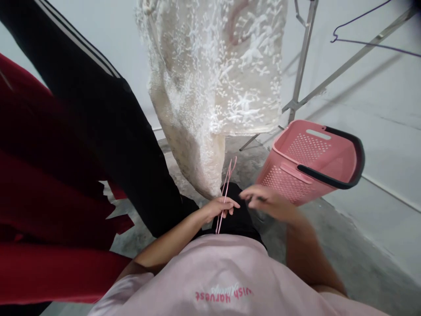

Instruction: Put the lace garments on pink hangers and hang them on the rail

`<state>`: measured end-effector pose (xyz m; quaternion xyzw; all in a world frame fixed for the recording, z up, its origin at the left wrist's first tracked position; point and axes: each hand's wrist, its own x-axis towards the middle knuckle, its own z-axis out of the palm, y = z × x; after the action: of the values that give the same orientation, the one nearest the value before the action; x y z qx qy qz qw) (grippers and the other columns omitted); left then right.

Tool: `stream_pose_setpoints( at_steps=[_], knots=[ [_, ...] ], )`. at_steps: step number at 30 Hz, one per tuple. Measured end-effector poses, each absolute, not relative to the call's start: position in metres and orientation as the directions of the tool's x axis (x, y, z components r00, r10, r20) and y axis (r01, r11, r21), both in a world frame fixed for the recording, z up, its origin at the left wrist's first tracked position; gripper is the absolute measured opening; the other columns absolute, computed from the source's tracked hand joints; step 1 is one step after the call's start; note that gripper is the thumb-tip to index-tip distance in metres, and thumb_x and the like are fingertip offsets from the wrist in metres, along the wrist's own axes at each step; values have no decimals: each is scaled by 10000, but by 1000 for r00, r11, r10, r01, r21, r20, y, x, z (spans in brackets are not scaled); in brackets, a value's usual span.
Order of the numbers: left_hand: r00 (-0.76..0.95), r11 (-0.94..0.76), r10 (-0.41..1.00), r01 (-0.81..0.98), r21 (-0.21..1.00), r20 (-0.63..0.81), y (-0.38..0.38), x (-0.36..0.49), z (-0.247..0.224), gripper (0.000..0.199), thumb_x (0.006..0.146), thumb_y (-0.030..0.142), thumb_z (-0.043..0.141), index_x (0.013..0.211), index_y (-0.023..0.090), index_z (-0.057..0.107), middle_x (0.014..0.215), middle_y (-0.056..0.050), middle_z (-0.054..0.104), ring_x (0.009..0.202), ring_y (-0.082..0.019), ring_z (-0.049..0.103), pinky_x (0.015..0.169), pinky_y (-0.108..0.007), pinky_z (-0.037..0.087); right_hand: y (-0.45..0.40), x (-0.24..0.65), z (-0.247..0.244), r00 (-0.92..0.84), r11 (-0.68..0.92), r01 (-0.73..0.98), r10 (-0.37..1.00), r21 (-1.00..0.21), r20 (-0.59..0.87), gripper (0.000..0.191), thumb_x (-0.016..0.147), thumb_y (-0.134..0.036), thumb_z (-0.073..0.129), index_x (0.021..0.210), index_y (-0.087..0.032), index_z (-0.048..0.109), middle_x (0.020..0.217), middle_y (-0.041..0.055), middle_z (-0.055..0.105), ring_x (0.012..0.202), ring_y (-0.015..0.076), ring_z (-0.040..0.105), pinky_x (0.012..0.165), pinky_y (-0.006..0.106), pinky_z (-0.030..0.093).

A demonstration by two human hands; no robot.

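Note:
My left hand [221,208] is closed round a thin pink hanger [226,186], which stands on end in front of my waist. To its right, my right hand [263,201] is raised and smeared by motion, its fingers curled; something small and dark shows at them, too blurred to name. The two hands are apart. Beyond them a cream lace cloth with white embroidery [210,87] hangs down, its lowest tip just above my left hand.
A pink basket [286,180] with a dark handle is on the floor at right. Behind it stands a metal rack [301,70] with a purple hanger [362,43]. Black striped clothing [115,131] and red clothing [49,175] hang at left, close to my left arm.

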<state>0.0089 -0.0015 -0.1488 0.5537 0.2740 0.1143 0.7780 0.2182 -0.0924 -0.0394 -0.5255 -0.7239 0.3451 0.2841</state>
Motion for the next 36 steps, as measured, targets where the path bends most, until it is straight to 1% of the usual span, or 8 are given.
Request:
stream_pose_setpoints(
  at_steps=[4,9,16,20,23,28,32,36],
  knots=[
    [849,266,463,143,953,-256,-2,7,-144,514,750,556,714,1020,120,745,729,-10,608,543,-56,445,546,-227,291,-93,301,-2,305,-32,903,751,-429,586,241,918,-386,567,1112,-277,661,1178,95,650,1194,328,557,1048,530,400],
    [870,194,448,130,972,-206,-3,15,-143,494,759,539,717,1018,120,762,755,-38,625,661,-100,501,602,-228,363,-95,348,-28,548,-540,831,758,-131,354,321,876,-350,627,1139,-173,678,1062,160,681,987,355,616,815,476,426],
    [877,-149,473,-16,989,86,-3,35,-129,489,934,461,535,1306,170,661,1028,-78,651,829,-138,585,834,-289,483,-129,267,-84,464,-514,858,786,14,408,278,958,-345,505,1074,-185,701,993,88,703,863,228,582,708,337,269],
    [827,-503,405,-154,850,390,-3,46,-107,442,999,418,448,1362,234,620,1309,-97,574,1275,-227,488,1158,-391,329,-139,233,-98,404,-431,902,825,-22,395,253,942,-276,524,1103,-201,706,971,76,707,878,211,575,723,325,273],
    [825,-587,300,-237,774,480,-4,60,-98,448,1019,408,407,1398,247,585,1451,-106,472,1390,-236,409,1206,-416,273,-142,226,-97,416,-431,902,840,-39,349,264,941,-280,532,1122,-210,711,956,83,709,858,206,581,702,325,267],
    [837,-508,304,-262,820,456,-1,95,-116,547,993,548,413,1361,195,609,1434,-150,507,1383,-267,438,1188,-454,310,-145,226,-82,443,-442,895,870,-56,217,260,963,-308,519,1135,-232,698,1026,69,699,917,214,607,694,313,296],
    [888,-157,385,-205,966,252,6,110,-136,642,933,661,456,1228,134,672,1194,-162,649,986,-224,669,905,-383,528,-147,223,-75,408,-403,912,910,-77,73,270,966,-296,516,1180,-236,669,1111,70,678,983,230,610,701,307,336],
    [902,170,421,-177,969,91,9,108,-136,679,879,688,536,1146,77,664,984,-125,689,715,-138,672,718,-275,536,-149,216,-76,358,-351,928,933,-121,42,312,981,-299,483,1239,-210,635,1175,99,662,1051,256,600,734,314,369]
  ],
)
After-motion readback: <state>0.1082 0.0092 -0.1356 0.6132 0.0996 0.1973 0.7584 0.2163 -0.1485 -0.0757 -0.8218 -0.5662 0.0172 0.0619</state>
